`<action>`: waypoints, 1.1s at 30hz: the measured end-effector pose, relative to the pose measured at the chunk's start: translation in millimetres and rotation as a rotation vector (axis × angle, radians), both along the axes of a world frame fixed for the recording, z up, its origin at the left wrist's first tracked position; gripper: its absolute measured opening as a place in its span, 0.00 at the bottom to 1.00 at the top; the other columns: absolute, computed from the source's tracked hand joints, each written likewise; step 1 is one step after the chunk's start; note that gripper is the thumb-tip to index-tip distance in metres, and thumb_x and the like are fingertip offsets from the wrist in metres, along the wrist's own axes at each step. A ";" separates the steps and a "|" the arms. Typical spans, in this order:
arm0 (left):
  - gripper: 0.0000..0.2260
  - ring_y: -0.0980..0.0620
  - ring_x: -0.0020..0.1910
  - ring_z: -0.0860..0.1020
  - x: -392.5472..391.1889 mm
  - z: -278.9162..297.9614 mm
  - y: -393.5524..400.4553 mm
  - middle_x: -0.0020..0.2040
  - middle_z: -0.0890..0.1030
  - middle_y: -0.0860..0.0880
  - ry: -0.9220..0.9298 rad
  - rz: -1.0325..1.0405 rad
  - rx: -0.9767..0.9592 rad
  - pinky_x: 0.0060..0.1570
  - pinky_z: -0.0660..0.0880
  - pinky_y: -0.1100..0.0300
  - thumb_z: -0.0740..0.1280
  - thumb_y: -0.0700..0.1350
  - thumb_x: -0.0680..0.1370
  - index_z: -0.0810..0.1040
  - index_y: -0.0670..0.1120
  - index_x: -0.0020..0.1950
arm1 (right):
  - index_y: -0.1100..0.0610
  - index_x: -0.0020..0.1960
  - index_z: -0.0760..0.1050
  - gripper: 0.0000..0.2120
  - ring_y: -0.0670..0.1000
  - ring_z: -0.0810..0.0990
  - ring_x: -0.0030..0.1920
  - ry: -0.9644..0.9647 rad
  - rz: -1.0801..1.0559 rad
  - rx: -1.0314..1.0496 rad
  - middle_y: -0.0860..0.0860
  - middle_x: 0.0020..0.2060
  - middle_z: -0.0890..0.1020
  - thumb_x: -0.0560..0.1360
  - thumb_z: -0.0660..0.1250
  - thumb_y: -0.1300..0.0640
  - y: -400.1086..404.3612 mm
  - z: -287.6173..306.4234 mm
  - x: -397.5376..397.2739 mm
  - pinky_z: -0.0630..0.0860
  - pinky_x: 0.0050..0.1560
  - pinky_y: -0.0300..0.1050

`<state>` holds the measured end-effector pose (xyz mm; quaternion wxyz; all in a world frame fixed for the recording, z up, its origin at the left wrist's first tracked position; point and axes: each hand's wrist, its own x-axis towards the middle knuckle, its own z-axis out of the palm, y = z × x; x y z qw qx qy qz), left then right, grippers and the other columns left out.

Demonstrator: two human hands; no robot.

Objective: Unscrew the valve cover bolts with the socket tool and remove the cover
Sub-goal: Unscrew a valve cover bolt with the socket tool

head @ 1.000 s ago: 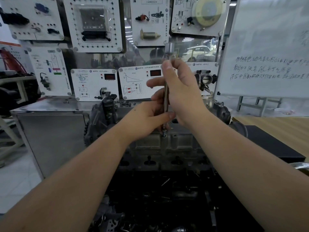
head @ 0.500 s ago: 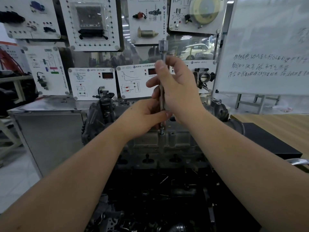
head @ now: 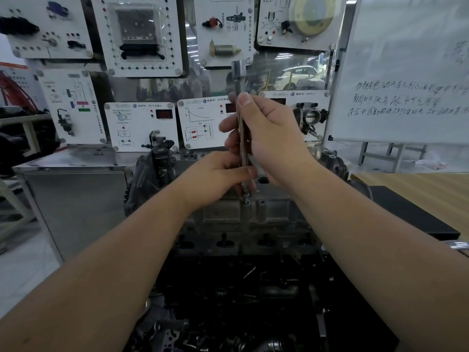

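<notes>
Steel socket tool [head: 240, 115] upright — hands [head: 269, 138] seemingly curled round.

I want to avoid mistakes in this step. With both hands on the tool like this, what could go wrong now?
The socket tool is long and thin, gripped by the right hand high up and the left hand low; if it tilts, it may slip off the bolt. The bolt looks raised, so it could drop into the dark engine parts below.

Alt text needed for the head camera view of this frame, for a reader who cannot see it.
Both hands hold a long socket tool upright over a bolt on the grey valve cover: the right hand grips the upper shaft, the left hand pinches it near the bottom. Training panels and a whiteboard stand behind.
</notes>
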<state>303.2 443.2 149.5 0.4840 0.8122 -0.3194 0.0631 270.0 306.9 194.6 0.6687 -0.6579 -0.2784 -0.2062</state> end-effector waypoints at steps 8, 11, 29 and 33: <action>0.17 0.63 0.24 0.70 -1.6 -4.0 -3.1 0.27 0.77 0.57 -0.129 0.068 0.072 0.29 0.66 0.68 0.71 0.55 0.78 0.81 0.40 0.45 | 0.51 0.52 0.74 0.05 0.49 0.81 0.29 -0.061 -0.110 0.098 0.46 0.35 0.83 0.82 0.66 0.50 1.1 -6.2 2.9 0.77 0.29 0.45; 0.13 0.63 0.28 0.75 -3.5 -1.1 -2.0 0.31 0.81 0.57 -0.099 0.039 0.053 0.32 0.70 0.70 0.70 0.55 0.78 0.82 0.46 0.45 | 0.50 0.46 0.79 0.08 0.48 0.84 0.35 -0.053 -0.138 0.115 0.44 0.35 0.82 0.83 0.65 0.53 0.7 -4.8 2.1 0.79 0.33 0.44; 0.16 0.52 0.29 0.75 -6.2 0.6 -1.5 0.32 0.78 0.51 -0.075 0.044 0.032 0.34 0.74 0.62 0.71 0.58 0.75 0.81 0.44 0.44 | 0.54 0.48 0.79 0.09 0.47 0.81 0.34 0.021 -0.058 0.168 0.47 0.35 0.81 0.84 0.64 0.53 3.4 -2.6 1.5 0.77 0.34 0.42; 0.09 0.38 0.45 0.83 -4.6 0.7 0.3 0.40 0.85 0.46 -0.032 0.050 -0.035 0.55 0.79 0.37 0.70 0.54 0.75 0.84 0.50 0.40 | 0.55 0.48 0.79 0.15 0.47 0.78 0.32 0.098 0.012 0.167 0.47 0.32 0.80 0.86 0.59 0.50 1.7 -1.9 0.4 0.75 0.32 0.42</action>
